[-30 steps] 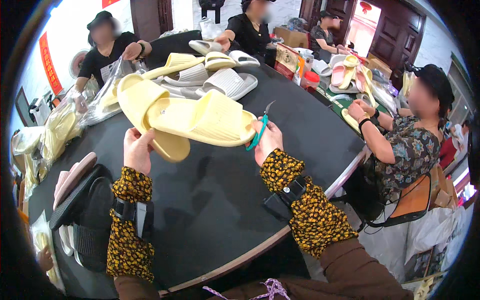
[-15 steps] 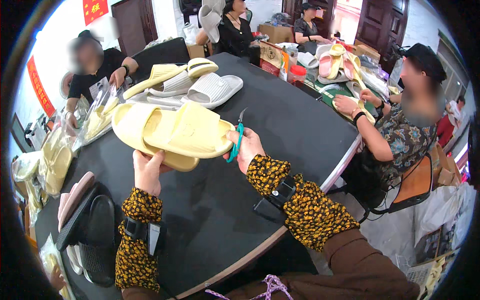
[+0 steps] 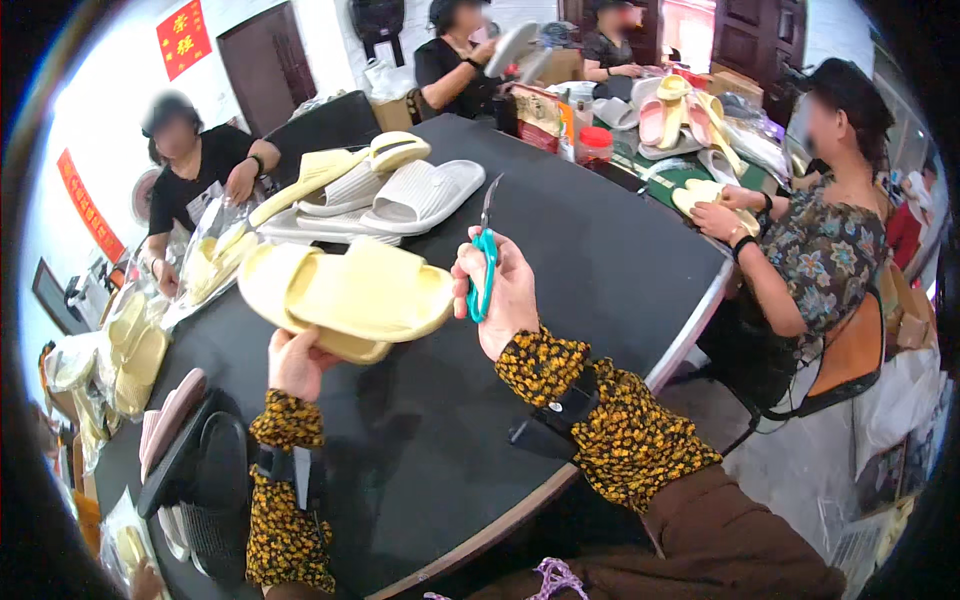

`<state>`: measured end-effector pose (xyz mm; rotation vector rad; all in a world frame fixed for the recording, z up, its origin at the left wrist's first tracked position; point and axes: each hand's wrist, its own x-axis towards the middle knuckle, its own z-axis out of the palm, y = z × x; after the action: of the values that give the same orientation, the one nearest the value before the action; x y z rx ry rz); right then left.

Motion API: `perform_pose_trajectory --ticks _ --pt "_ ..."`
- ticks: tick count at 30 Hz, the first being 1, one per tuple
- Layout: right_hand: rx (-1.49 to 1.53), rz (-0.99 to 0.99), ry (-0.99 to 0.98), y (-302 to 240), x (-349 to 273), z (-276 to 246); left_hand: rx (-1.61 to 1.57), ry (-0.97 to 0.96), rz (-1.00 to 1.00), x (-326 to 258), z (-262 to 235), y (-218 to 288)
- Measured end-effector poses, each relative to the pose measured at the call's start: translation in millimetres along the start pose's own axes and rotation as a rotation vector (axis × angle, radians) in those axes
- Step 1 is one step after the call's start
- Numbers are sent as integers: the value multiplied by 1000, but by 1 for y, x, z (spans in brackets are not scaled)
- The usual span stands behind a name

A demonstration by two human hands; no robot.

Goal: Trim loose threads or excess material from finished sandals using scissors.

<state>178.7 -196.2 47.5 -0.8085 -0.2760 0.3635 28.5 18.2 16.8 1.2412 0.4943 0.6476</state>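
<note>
My left hand (image 3: 297, 362) is closed on a pair of pale yellow slippers (image 3: 372, 290), held together above the black table. Its thumb lies against their near side, and the lower slipper is mostly covered by the upper one. To the right, my right hand (image 3: 508, 290) grips a pair of scissors (image 3: 482, 275) with teal handles, its blades pointing up and away from me. A small gap separates this hand from the slippers' right end. Just beyond the yellow pair lies a pile of grey slippers (image 3: 425, 197), with yellow slippers (image 3: 305, 185) on it.
Black and pink slippers (image 3: 218, 460) lie at the table's left edge. Bagged yellow slippers (image 3: 130, 350) line the far left side. A person (image 3: 800, 240) sits at right handling a yellow slipper; others work at the back. A red-lidded jar (image 3: 594, 145) stands at the far right.
My right hand has come off the slippers' right end and lifted slightly, the scissors now turned upward. My left hand still holds the pair, slightly lower. At the back, a person's raised slippers have moved right.
</note>
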Motion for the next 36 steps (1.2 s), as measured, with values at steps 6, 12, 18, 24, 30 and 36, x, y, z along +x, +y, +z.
perform_pose_trajectory --ticks 6,12,18,24,30,36 --pt "-74 -146 -173 -6 -20 2 9 -205 -93 -3 93 -14" --pt "-119 -271 -183 -11 -23 8 -123 -213 -80 17 161 -54" --pt "-117 -246 -113 -8 -20 4 -436 -400 -98 8 190 -69" --pt "-76 -188 -173 -3 -16 2 396 -369 -257 0 154 -50" --pt "-160 -136 -283 4 -20 2 800 -411 -148 -50 102 -4" --pt "-160 -236 -168 0 10 -13 1037 24 455 -122 4 69"
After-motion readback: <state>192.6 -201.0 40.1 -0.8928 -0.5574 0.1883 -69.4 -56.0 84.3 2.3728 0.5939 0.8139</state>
